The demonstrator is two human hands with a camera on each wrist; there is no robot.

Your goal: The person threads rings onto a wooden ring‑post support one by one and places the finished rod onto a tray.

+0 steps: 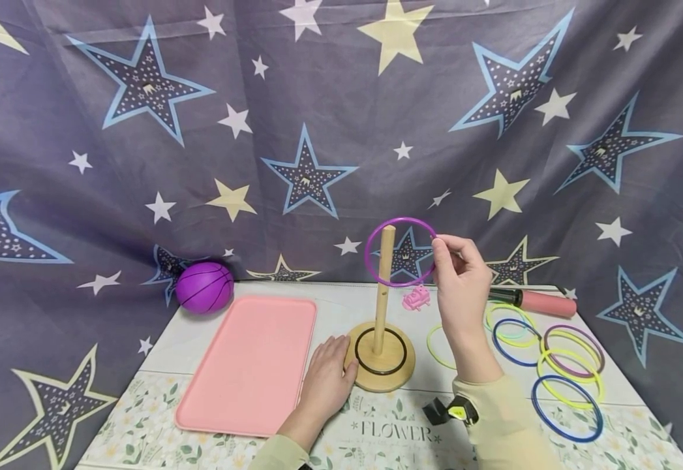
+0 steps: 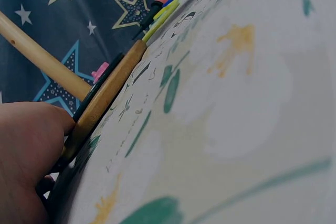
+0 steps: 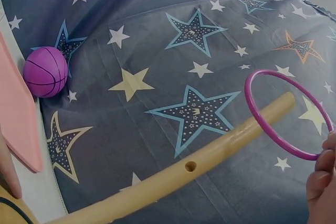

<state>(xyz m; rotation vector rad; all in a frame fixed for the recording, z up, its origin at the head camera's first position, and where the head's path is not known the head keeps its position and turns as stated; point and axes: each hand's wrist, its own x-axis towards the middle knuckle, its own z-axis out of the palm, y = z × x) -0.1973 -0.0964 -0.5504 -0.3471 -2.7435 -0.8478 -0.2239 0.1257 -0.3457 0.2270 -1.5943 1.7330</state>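
Starry cloth hangs behind a table with a flower print along its near part. Midway between the table's side edges stands a wooden post on a round base, a black ring lying around its foot.

Above, the right hand pinches a purple ring by its right side, thumb against fingers, and the post's tip shows within the ring's outline; whether it passes through is hard to tell. The left hand grips nothing: its fingers lie extended against the base's left side, which should help steady it.

To slip the ring down cleanly, it would be best to tilt it level, centre it over the tip and lower it gently, without knocking the post.

A ball sits at the back left corner, a pink tray in front of it, a small pink toy near the back edge, and loose rings toward the right edge.
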